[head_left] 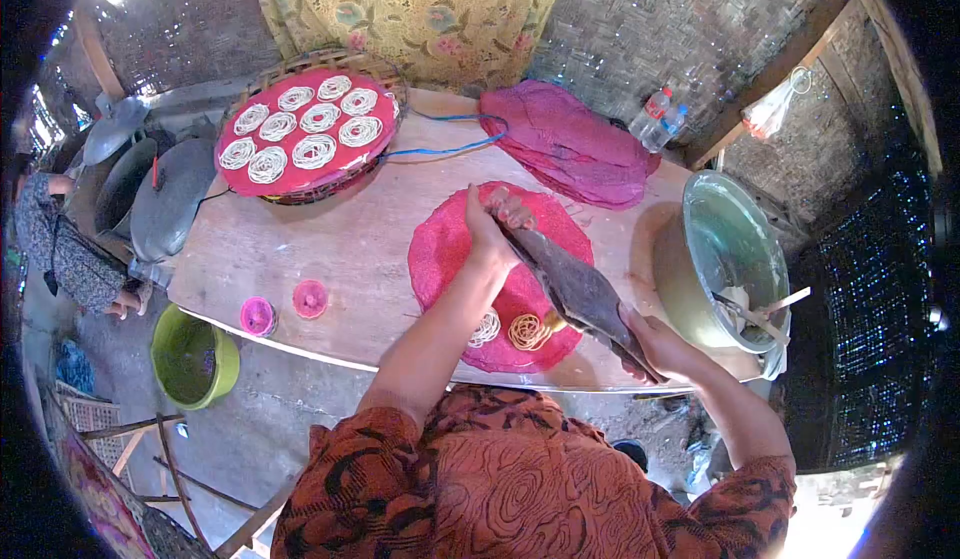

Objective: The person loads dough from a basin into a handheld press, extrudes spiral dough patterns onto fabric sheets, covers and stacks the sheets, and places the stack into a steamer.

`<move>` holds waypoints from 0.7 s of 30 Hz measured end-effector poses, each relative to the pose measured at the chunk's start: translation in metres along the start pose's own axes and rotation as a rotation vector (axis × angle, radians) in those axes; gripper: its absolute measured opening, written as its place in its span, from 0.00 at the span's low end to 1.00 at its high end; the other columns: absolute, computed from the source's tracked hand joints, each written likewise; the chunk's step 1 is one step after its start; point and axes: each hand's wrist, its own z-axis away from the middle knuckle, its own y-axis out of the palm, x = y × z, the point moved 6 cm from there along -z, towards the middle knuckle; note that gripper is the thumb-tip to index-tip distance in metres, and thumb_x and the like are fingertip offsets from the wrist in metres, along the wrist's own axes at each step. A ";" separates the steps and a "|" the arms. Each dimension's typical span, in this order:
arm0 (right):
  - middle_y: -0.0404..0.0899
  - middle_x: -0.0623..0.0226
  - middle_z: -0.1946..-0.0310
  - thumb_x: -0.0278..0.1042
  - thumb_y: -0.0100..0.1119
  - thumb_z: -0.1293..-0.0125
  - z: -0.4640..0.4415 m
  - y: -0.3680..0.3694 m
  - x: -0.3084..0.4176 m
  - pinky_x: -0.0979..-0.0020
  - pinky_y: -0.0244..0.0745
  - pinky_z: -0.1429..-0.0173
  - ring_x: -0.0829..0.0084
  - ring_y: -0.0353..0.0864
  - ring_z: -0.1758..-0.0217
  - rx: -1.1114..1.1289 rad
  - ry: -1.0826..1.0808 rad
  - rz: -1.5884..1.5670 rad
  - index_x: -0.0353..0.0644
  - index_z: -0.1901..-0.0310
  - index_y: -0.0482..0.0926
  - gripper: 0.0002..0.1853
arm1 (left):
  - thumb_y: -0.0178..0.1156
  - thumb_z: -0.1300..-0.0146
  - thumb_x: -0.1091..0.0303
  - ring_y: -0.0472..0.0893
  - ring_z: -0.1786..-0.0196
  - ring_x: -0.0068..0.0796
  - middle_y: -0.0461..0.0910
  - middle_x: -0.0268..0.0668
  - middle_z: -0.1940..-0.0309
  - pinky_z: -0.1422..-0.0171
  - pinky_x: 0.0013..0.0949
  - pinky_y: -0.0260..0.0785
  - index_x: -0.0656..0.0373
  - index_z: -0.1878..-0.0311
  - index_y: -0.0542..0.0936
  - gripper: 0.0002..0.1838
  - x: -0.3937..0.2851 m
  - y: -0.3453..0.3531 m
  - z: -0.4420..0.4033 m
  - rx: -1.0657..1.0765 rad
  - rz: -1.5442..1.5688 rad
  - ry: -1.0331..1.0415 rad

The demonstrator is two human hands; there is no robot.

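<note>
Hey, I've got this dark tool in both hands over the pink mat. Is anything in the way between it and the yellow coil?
Nothing visible stands between the dark tool and the yellow coil. The white coil sits beside it, partly behind your left forearm in this view.

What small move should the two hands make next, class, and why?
Probably a slight circling of the long dark tool above the yellow coil. The left hand and right hand grip its opposite ends, and a yellowish piece shows between coil and tool. The white coil beside it already looks wound in rings on the pink mat.
</note>
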 end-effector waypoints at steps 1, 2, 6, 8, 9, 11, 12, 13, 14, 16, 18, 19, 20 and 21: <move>0.71 0.65 0.87 0.69 0.31 0.35 -0.003 -0.002 0.003 0.71 0.65 0.86 0.73 0.69 0.89 -0.050 -0.038 0.024 0.39 0.71 0.71 0.36 | 0.35 0.35 0.39 0.57 0.87 0.19 0.53 0.21 0.91 0.76 0.29 0.56 0.45 0.83 0.59 0.26 -0.003 0.006 -0.003 -0.003 -0.025 0.035; 0.70 0.65 0.87 0.69 0.31 0.34 -0.007 0.001 0.004 0.72 0.65 0.87 0.74 0.69 0.90 -0.040 -0.042 -0.015 0.38 0.71 0.71 0.35 | 0.34 0.34 0.39 0.57 0.87 0.19 0.52 0.21 0.91 0.76 0.29 0.57 0.45 0.83 0.60 0.26 -0.008 0.010 -0.006 0.044 -0.051 0.034; 0.70 0.66 0.88 0.69 0.31 0.34 -0.009 0.021 0.016 0.73 0.64 0.87 0.74 0.69 0.90 -0.002 -0.068 -0.051 0.39 0.71 0.70 0.35 | 0.33 0.34 0.41 0.58 0.87 0.19 0.53 0.21 0.90 0.77 0.28 0.56 0.45 0.82 0.60 0.25 -0.032 0.020 0.004 0.031 -0.118 0.076; 0.70 0.66 0.88 0.69 0.31 0.34 0.000 0.024 0.016 0.73 0.63 0.87 0.74 0.68 0.90 0.032 -0.065 -0.054 0.39 0.71 0.70 0.35 | 0.33 0.34 0.41 0.58 0.87 0.19 0.54 0.21 0.90 0.77 0.28 0.56 0.45 0.82 0.60 0.25 -0.031 0.013 0.012 -0.001 -0.137 0.074; 0.69 0.66 0.88 0.69 0.31 0.34 0.004 0.025 0.015 0.73 0.63 0.87 0.74 0.68 0.90 0.061 -0.060 -0.051 0.39 0.72 0.69 0.35 | 0.34 0.34 0.41 0.58 0.87 0.19 0.54 0.21 0.91 0.77 0.28 0.56 0.45 0.82 0.60 0.25 -0.030 0.009 0.017 -0.029 -0.149 0.073; 0.69 0.66 0.88 0.68 0.32 0.34 0.009 0.022 0.007 0.73 0.62 0.86 0.75 0.67 0.90 0.071 -0.040 -0.047 0.39 0.72 0.69 0.34 | 0.34 0.35 0.40 0.57 0.88 0.20 0.54 0.22 0.91 0.77 0.28 0.55 0.45 0.83 0.59 0.25 -0.018 0.001 0.020 -0.081 -0.099 0.063; 0.69 0.67 0.88 0.68 0.32 0.34 0.010 0.017 0.003 0.73 0.62 0.86 0.75 0.67 0.90 0.035 -0.015 -0.013 0.39 0.72 0.69 0.34 | 0.35 0.36 0.38 0.57 0.87 0.20 0.53 0.22 0.91 0.77 0.29 0.54 0.44 0.83 0.58 0.26 -0.010 -0.009 0.016 -0.080 -0.062 0.016; 0.69 0.67 0.88 0.67 0.33 0.34 0.011 0.012 -0.001 0.72 0.62 0.86 0.75 0.67 0.90 -0.001 0.009 0.023 0.39 0.72 0.69 0.33 | 0.35 0.37 0.36 0.56 0.87 0.21 0.53 0.23 0.91 0.76 0.29 0.53 0.44 0.84 0.57 0.27 -0.001 -0.016 0.011 -0.078 -0.023 -0.030; 0.69 0.67 0.88 0.67 0.33 0.34 0.009 0.008 -0.005 0.72 0.62 0.86 0.75 0.67 0.90 -0.028 0.018 0.013 0.39 0.73 0.69 0.33 | 0.36 0.37 0.36 0.55 0.87 0.21 0.53 0.23 0.91 0.77 0.30 0.53 0.44 0.84 0.57 0.27 0.006 -0.021 0.006 -0.099 0.002 -0.039; 0.68 0.67 0.89 0.69 0.32 0.35 0.001 0.000 -0.011 0.73 0.62 0.87 0.75 0.67 0.90 -0.059 -0.010 0.031 0.39 0.74 0.70 0.35 | 0.36 0.38 0.36 0.55 0.88 0.21 0.53 0.23 0.91 0.77 0.30 0.52 0.44 0.84 0.58 0.27 0.015 -0.023 -0.007 -0.075 0.006 -0.038; 0.70 0.66 0.88 0.71 0.31 0.36 -0.006 -0.009 -0.012 0.72 0.66 0.86 0.74 0.69 0.89 -0.085 -0.043 0.069 0.39 0.73 0.71 0.37 | 0.36 0.37 0.38 0.55 0.89 0.20 0.53 0.23 0.92 0.79 0.29 0.52 0.44 0.84 0.59 0.26 0.020 -0.022 -0.020 -0.022 0.018 -0.029; 0.70 0.66 0.88 0.71 0.31 0.36 -0.008 -0.016 -0.011 0.72 0.66 0.86 0.74 0.69 0.89 -0.088 -0.043 0.070 0.39 0.73 0.71 0.37 | 0.36 0.37 0.38 0.55 0.89 0.20 0.53 0.23 0.92 0.79 0.29 0.52 0.44 0.84 0.59 0.26 0.020 -0.023 -0.024 -0.019 0.019 -0.031; 0.72 0.64 0.86 0.71 0.30 0.36 -0.011 -0.018 -0.009 0.71 0.69 0.84 0.72 0.72 0.88 -0.023 -0.049 0.039 0.38 0.71 0.72 0.38 | 0.36 0.35 0.40 0.55 0.90 0.19 0.53 0.22 0.93 0.80 0.27 0.53 0.45 0.84 0.60 0.26 0.019 -0.022 -0.028 0.041 0.047 -0.040; 0.75 0.61 0.84 0.72 0.30 0.36 -0.012 -0.018 -0.010 0.70 0.72 0.81 0.70 0.74 0.87 0.042 -0.053 0.006 0.37 0.68 0.73 0.39 | 0.36 0.34 0.42 0.56 0.91 0.17 0.54 0.22 0.93 0.82 0.25 0.53 0.45 0.85 0.60 0.26 0.020 -0.021 -0.031 0.099 0.076 -0.052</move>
